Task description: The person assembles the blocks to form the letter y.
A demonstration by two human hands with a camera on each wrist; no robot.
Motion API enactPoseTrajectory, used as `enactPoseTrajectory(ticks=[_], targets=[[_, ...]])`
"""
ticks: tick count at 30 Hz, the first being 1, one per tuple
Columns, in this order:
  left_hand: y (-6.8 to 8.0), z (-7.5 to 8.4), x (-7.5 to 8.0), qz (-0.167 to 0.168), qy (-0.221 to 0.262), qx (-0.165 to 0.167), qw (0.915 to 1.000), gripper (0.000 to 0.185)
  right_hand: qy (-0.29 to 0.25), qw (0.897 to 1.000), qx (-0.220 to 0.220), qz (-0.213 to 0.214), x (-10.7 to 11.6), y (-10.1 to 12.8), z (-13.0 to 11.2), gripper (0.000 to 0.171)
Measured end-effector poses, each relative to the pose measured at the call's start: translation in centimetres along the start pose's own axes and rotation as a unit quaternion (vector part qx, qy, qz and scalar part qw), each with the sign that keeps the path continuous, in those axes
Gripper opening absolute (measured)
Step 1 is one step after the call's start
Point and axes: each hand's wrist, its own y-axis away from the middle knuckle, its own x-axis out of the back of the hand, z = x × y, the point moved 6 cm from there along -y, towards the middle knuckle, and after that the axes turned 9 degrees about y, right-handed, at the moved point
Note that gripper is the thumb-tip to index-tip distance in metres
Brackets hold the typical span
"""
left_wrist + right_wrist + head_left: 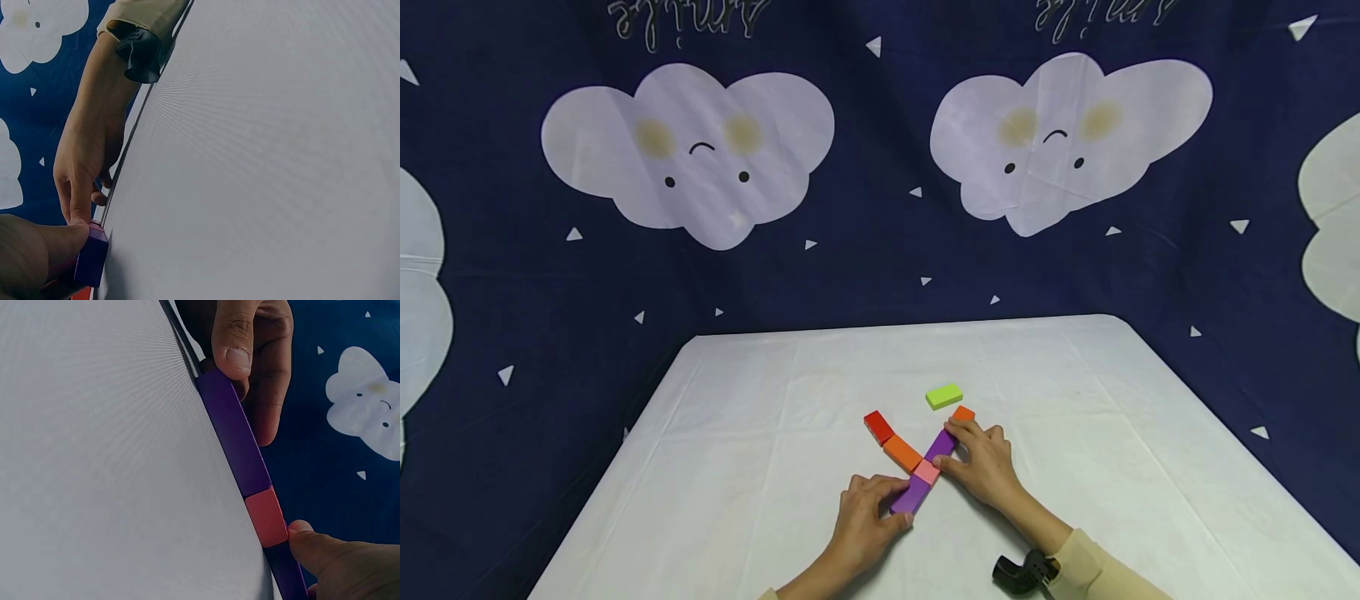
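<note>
On the white table, small coloured blocks form a Y. My left hand (868, 518) holds the near purple block (911, 496) between thumb and fingers, at the lower end of the row. A pink block (927, 472) sits at the junction, against that block. Beyond it lies the far purple block (939, 447), held by my right hand (987, 468), its thumb beside the pink block and its fingers toward the far end. An orange block (964, 412) shows past those fingers. The left branch is another orange block (902, 454) and a red block (877, 427).
A lime green block (943, 396) lies apart, behind the row. The white-covered table (737, 467) reaches back to a dark blue curtain (880, 275) with cloud prints. A black wrist device (1022, 574) is strapped at the right cuff.
</note>
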Motion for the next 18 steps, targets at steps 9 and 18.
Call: enactPoseTrajectory(ticks=[9, 18], targets=[[-0.3, -0.1, 0.4, 0.006, 0.031, 0.023, 0.9992, 0.034, -0.002, 1.000, 0.004, 0.009, 0.1, 0.0, 0.0, 0.058], [-3.8, -0.2, 1.9, 0.019, 0.046, 0.055, 0.9972, 0.027, -0.005, 1.000, 0.000, 0.006, 0.0, 0.0, 0.2, 0.059]])
